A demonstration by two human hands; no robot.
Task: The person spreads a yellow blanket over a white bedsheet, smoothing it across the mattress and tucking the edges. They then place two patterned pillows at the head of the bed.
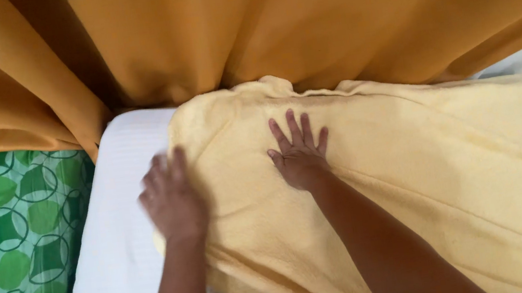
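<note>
A pale yellow blanket [451, 162] lies spread over a white mattress [118, 232], running from the middle to the right edge. My right hand [299, 155] rests flat on the blanket, palm down, fingers spread. My left hand [172, 198] sits at the blanket's left edge, blurred by motion, its fingers curled over the fabric; whether it grips the edge is unclear. Both forearms reach in from the bottom.
Mustard-orange curtains [298, 20] hang across the top, touching the far end of the mattress. A green and white patterned cloth [12, 246] covers the area left of the mattress.
</note>
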